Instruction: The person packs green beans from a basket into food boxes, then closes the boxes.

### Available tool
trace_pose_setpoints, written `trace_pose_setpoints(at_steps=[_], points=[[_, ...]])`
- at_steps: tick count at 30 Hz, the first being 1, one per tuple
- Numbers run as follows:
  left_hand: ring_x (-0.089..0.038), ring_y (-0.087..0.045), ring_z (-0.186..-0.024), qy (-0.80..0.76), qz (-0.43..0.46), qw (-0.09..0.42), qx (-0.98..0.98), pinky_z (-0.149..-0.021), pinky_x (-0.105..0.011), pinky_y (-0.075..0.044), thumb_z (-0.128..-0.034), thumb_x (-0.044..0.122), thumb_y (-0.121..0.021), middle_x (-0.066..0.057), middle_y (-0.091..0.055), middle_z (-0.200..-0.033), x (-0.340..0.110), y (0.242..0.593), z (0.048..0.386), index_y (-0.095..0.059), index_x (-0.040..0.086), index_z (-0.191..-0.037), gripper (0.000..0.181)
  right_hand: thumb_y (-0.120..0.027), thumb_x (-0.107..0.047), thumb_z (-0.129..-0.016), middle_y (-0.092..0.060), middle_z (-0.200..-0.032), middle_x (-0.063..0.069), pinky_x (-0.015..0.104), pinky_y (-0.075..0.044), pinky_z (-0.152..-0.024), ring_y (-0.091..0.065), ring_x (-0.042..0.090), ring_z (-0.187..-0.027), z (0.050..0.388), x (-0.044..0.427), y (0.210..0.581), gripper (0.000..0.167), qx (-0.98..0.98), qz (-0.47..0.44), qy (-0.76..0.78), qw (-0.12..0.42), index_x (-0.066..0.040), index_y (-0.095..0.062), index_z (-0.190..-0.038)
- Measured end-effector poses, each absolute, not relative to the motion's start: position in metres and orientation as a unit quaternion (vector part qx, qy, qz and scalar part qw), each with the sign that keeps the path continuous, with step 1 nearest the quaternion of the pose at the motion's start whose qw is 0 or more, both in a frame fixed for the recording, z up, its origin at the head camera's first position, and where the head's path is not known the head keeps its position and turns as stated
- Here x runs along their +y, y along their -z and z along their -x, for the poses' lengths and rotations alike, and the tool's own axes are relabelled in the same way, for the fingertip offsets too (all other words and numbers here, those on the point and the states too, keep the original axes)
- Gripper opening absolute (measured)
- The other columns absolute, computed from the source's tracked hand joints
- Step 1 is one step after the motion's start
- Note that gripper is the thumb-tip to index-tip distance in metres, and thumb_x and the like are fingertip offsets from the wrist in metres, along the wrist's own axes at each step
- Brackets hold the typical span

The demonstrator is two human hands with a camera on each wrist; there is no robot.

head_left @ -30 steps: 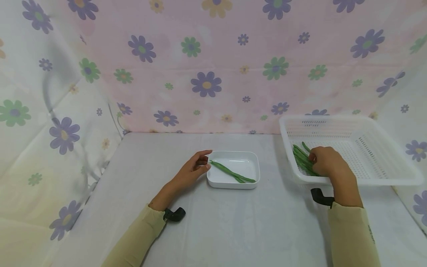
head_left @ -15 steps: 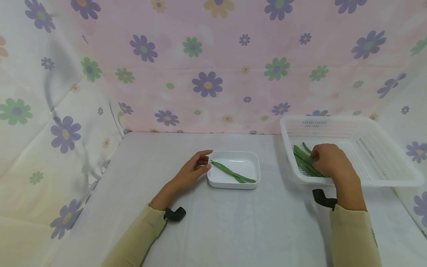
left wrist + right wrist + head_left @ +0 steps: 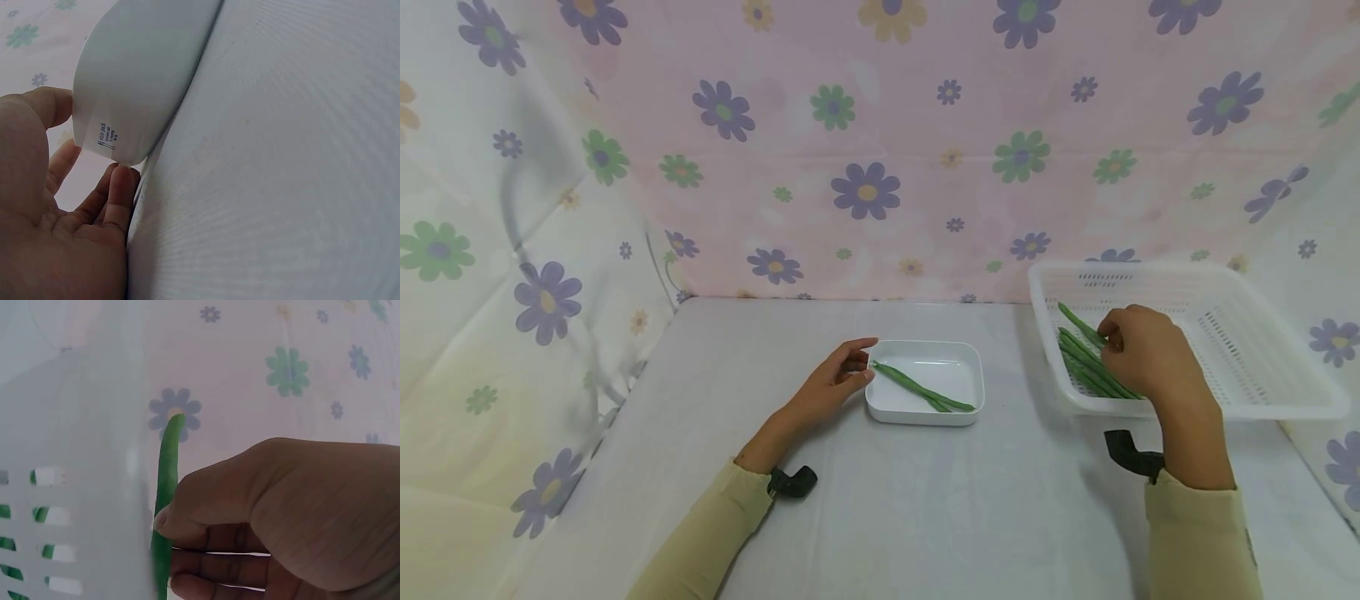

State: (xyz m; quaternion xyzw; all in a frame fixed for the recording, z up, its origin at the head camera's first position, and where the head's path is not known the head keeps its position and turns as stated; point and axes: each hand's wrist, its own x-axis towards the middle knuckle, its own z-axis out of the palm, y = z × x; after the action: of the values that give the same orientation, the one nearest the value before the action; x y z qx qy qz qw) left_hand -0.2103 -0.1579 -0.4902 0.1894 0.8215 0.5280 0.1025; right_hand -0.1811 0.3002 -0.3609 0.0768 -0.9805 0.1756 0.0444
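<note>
A slender, smooth green bean (image 3: 167, 475) juts from the pinching right hand (image 3: 1153, 354), well apart from the relaxed left hand (image 3: 826, 385).

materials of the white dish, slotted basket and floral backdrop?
White dish: glossy, glazed ceramic or hard plastic; crisp glare on its floor.
Slotted basket: most likely molded plastic, smooth; evenly repeated cutouts, rounded rim.
Floral backdrop: thin printed sheet, mostly matte, hanging with creases; woven cloth or plastic film, can't tell.

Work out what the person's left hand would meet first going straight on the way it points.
The left hand would likely meet the glossy white rounded-rectangular dish first; the fingers seem to touch the dish's left end.
</note>
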Motion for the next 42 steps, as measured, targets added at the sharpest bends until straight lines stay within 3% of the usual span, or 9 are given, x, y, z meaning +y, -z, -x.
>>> trace_pose_setpoints(at_steps=[18, 23, 29, 36, 42], points=[[-0.022, -0.056, -0.134, -0.531, -0.193, 0.098, 0.819, -0.114, -0.046, -0.046, -0.1087, 0.033, -0.064, -0.006, -0.056, -0.141, -0.158, 0.492, 0.211, -0.044, 0.037, -0.159, 0.054, -0.065, 0.007, -0.086, -0.066, -0.093, 0.012, 0.047, -0.051, -0.067, -0.066, 0.030, -0.080, 0.161, 0.259, 0.347, 0.015, -0.944, -0.152, -0.217, 0.198, 0.002, -0.073, -0.098], [-0.021, -0.056, -0.133, -0.532, -0.194, 0.099, 0.818, -0.114, -0.045, -0.046, -0.1090, 0.033, -0.063, -0.006, -0.056, -0.141, -0.158, 0.493, 0.212, -0.044, 0.037, -0.159, 0.053, -0.066, 0.008, -0.085, -0.066, -0.093, 0.009, 0.046, -0.053, -0.071, -0.067, 0.026, -0.080, 0.162, 0.244, 0.348, 0.016, -0.933, -0.164, -0.246, 0.204, 0.000, -0.074, -0.098], [-0.025, -0.057, -0.133, -0.533, -0.197, 0.097, 0.817, -0.115, -0.048, -0.045, -0.1090, 0.030, -0.063, -0.010, -0.055, -0.142, -0.158, 0.491, 0.211, -0.044, 0.032, -0.160, 0.055, -0.070, 0.010, -0.085, -0.067, -0.093, 0.002, 0.034, -0.055, -0.072, -0.064, 0.016, -0.081, 0.163, 0.226, 0.353, 0.021, -0.913, -0.202, -0.296, 0.197, -0.005, -0.075, -0.099], [-0.027, -0.057, -0.133, -0.535, -0.195, 0.096, 0.816, -0.116, -0.049, -0.044, -0.1082, 0.029, -0.065, -0.012, -0.055, -0.141, -0.157, 0.491, 0.211, -0.045, 0.031, -0.160, 0.055, -0.072, 0.012, -0.085, -0.068, -0.094, -0.001, 0.019, -0.050, -0.073, -0.063, 0.014, -0.082, 0.162, 0.209, 0.359, 0.025, -0.890, -0.228, -0.343, 0.197, -0.008, -0.074, -0.101], [-0.026, -0.057, -0.133, -0.535, -0.192, 0.098, 0.817, -0.115, -0.048, -0.045, -0.1083, 0.029, -0.065, -0.011, -0.055, -0.142, -0.157, 0.490, 0.210, -0.045, 0.031, -0.160, 0.055, -0.074, 0.011, -0.087, -0.071, -0.097, -0.002, 0.017, -0.054, -0.077, -0.067, 0.013, -0.083, 0.164, 0.197, 0.366, 0.025, -0.866, -0.254, -0.391, 0.183, -0.008, -0.073, -0.103]])
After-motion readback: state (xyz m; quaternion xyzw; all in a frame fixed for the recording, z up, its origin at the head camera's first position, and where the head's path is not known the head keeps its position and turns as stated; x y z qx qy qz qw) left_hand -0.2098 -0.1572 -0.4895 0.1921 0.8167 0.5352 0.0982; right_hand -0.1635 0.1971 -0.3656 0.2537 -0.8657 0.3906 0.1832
